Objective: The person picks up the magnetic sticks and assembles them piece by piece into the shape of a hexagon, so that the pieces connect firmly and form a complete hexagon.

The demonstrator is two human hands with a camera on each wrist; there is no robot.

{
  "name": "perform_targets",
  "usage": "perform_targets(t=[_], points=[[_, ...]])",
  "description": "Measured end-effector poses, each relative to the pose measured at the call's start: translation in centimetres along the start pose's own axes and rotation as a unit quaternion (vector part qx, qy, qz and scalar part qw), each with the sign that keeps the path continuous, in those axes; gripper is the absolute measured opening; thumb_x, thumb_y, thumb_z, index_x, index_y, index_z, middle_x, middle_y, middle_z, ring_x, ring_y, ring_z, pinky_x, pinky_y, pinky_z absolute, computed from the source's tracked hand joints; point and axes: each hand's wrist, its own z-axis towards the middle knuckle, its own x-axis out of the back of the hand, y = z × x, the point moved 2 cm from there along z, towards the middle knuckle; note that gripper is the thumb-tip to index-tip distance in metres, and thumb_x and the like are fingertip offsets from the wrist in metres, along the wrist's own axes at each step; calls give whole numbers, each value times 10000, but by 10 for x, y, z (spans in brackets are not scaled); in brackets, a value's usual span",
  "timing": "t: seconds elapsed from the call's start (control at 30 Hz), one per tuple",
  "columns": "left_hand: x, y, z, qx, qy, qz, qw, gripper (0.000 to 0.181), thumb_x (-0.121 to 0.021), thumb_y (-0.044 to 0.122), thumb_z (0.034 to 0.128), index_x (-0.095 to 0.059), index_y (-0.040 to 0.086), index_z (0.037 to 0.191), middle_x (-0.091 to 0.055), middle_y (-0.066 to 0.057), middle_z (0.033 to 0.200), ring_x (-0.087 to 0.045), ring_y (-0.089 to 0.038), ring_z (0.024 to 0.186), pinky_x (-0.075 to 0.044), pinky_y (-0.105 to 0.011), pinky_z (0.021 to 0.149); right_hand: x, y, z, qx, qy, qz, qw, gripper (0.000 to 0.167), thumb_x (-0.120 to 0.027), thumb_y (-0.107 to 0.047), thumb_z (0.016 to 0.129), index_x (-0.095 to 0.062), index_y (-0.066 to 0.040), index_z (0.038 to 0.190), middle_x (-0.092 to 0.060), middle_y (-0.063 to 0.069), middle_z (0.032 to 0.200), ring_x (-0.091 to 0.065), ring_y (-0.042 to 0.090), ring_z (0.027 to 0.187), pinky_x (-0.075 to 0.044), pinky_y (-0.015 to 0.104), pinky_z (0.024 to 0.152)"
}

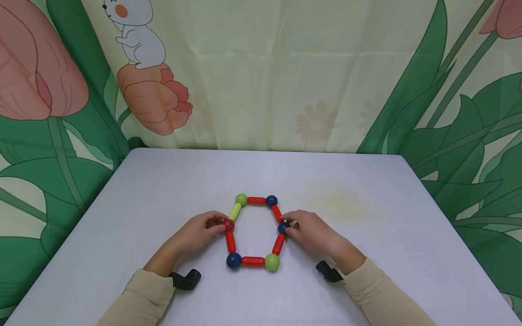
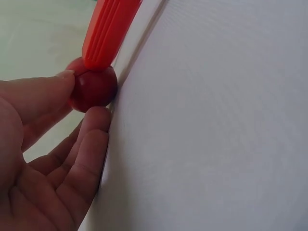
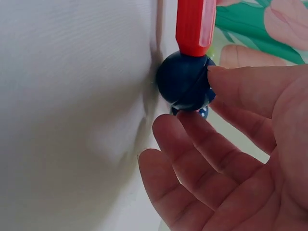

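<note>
A six-sided ring of sticks and balls lies flat on the table. My left hand [image 1: 200,232] pinches the red ball [image 1: 229,225] at the ring's left corner, its thumb and fingertips on the ball in the left wrist view. At the right corner, my right hand [image 1: 311,230] holds a dark blue ball [image 3: 185,81] between thumb and fingers. Green balls sit at the far left [image 1: 241,199] and near right [image 1: 272,262]; blue balls at the far right [image 1: 271,201] and near left [image 1: 234,261]. One stick [image 1: 235,212] is yellow-green; the others, such as the near stick [image 1: 253,261], are red.
The white table [image 1: 350,290] runs back to a curtain [image 1: 253,90] printed with flowers, leaves and a white animal. Black wrist devices [image 1: 186,280] sit by both beige cuffs.
</note>
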Motion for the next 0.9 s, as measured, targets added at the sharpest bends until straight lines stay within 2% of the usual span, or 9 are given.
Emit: perform_targets(t=[0.3,0.7,0.9], points=[[0,3,0,69,5,18,10000,293,-692,185,954,-659,145,1242,-652,-2,1095,-594,-196,980,-547,-361,838,-1,5,2,-18,51,120,9999,242,-706,-110,937,-722,-116,1178,-667,-30,1065,-580,132,873,-527,306,782],[0,13,12,-28,-101,222,9997,320,-690,166,956,-632,135,1269,-647,-19,1100,-602,-188,958,-562,-328,803,8,7,4,-213,115,-39,9997,282,-693,-122,950,-696,-111,1232,-657,6,1083,-583,159,903,-543,327,806],[-4,22,16,13,19,243,9997,340,-725,232,934,-631,130,1245,-656,-14,1079,-620,-206,989,-566,-336,808,8,8,7,-236,152,72,9996,305,-699,-160,948,-687,-126,1251,-654,8,1118,-589,158,912,-542,339,816]])
